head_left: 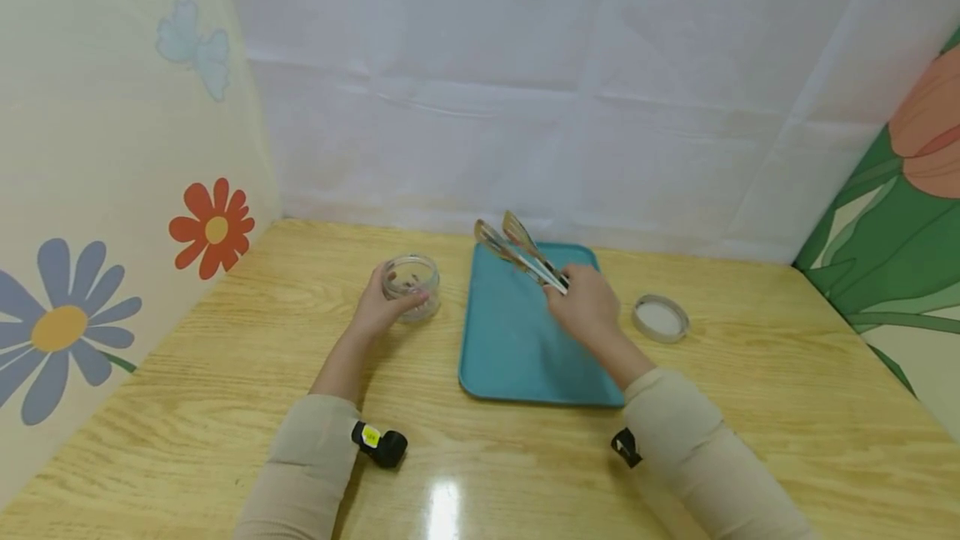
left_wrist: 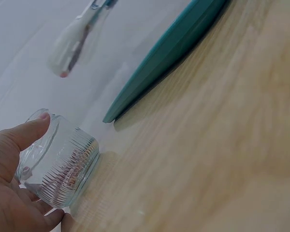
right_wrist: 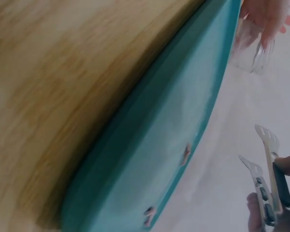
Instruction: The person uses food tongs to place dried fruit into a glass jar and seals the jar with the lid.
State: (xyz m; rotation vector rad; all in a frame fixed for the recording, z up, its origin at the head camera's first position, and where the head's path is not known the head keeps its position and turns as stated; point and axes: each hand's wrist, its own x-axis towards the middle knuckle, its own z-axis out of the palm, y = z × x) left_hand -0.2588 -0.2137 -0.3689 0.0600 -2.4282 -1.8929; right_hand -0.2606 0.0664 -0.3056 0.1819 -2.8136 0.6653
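Toward the worktop's far edge, your left hand grips the glass jar; your right hand holds serving tongs above the teal tray. Steady the jar, squeeze gently.

Sleeves, long, beige, creased: left sleeve, right sleeve. Left wrist camera, black, rounded end, yellow label with dark marking. Right wrist camera, black, partly hidden. Left hand, right hand: bare.
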